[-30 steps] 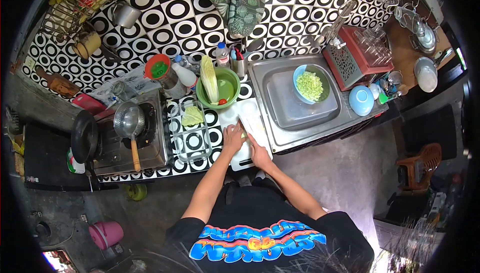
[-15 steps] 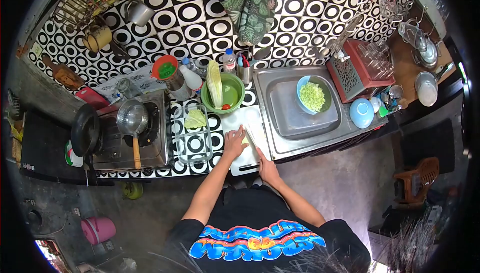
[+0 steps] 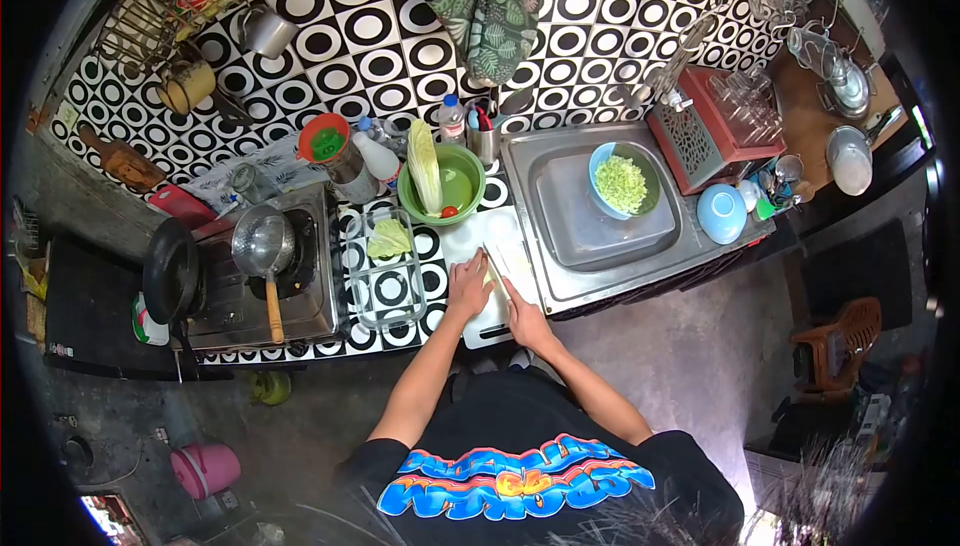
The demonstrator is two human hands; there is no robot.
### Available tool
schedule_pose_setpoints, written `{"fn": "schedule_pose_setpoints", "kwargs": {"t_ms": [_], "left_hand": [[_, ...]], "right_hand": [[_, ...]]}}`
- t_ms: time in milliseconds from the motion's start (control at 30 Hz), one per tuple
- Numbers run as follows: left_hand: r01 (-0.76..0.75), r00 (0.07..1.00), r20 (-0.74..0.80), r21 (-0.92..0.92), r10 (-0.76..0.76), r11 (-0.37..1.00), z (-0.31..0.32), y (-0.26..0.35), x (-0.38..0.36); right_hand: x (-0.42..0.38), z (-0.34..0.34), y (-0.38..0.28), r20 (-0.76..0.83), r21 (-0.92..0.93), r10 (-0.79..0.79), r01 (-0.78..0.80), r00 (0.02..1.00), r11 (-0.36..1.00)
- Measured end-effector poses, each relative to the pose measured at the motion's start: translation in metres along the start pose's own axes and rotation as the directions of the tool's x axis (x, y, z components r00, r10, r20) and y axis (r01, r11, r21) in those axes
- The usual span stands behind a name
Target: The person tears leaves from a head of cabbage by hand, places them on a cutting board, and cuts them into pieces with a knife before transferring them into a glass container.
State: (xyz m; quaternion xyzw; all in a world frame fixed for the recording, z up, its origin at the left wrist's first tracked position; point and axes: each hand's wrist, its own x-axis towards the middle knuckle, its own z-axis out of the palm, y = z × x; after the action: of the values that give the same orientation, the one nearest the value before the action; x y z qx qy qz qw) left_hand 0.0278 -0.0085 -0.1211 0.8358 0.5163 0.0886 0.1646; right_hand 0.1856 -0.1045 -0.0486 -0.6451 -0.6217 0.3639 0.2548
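The left hand [image 3: 469, 287] is on the white cutting board [image 3: 520, 254], fingers bent and lying over a pale cabbage piece [image 3: 490, 283] that is mostly covered; whether they pinch it or only press down, I cannot tell. The right hand [image 3: 527, 320], just to the right and nearer the body, is curled round the hidden handle of a knife [image 3: 497, 265], whose pale blade slants far and left beside the left fingers.

Just beyond the board, a green plastic bowl [image 3: 463, 184] holds an upright wedge of napa cabbage [image 3: 424, 172], leaning on the left rim, and a small tomato [image 3: 449, 212]. Left of the board, a loose cabbage leaf [image 3: 389, 239] lies at the far end of a clear rectangular container [image 3: 419, 296]. To the right, a blue bowl [image 3: 651, 186] of chopped cabbage [image 3: 620, 184] sits over the steel sink [image 3: 548, 208]. Farther left, a saucepan [image 3: 262, 239] rests on the gas stove [image 3: 225, 298].
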Motion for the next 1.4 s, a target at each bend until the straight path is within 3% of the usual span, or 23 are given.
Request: {"fn": "schedule_pose_setpoints", "kwargs": {"t_ms": [567,667,867,1033,1400], "left_hand": [[-0.010,0.990,0.137,0.209,-0.019,0.978,-0.018,0.012,0.007],[-0.014,1.000,0.023,0.176,0.010,0.984,-0.009,0.009,0.006],[0.007,0.984,0.171,0.211,-0.044,0.977,-0.021,0.014,0.010],[0.041,0.981,0.179,0.184,-0.075,0.982,-0.022,0.021,0.011],[0.084,0.989,0.108,0.157,-0.101,0.984,-0.011,0.020,0.004]], "right_hand": [[0.002,0.027,-0.002,-0.046,0.031,0.005,-0.004,0.999,1.000],[0.006,0.022,-0.005,-0.075,0.050,0.034,-0.030,0.997,0.998],[0.007,0.035,-0.001,-0.086,0.040,0.078,-0.075,0.993,0.996],[-0.010,0.025,0.004,-0.082,0.013,0.003,-0.002,0.997,1.000],[-0.052,0.022,0.012,-0.050,-0.010,0.039,-0.040,0.998,0.999]]}}
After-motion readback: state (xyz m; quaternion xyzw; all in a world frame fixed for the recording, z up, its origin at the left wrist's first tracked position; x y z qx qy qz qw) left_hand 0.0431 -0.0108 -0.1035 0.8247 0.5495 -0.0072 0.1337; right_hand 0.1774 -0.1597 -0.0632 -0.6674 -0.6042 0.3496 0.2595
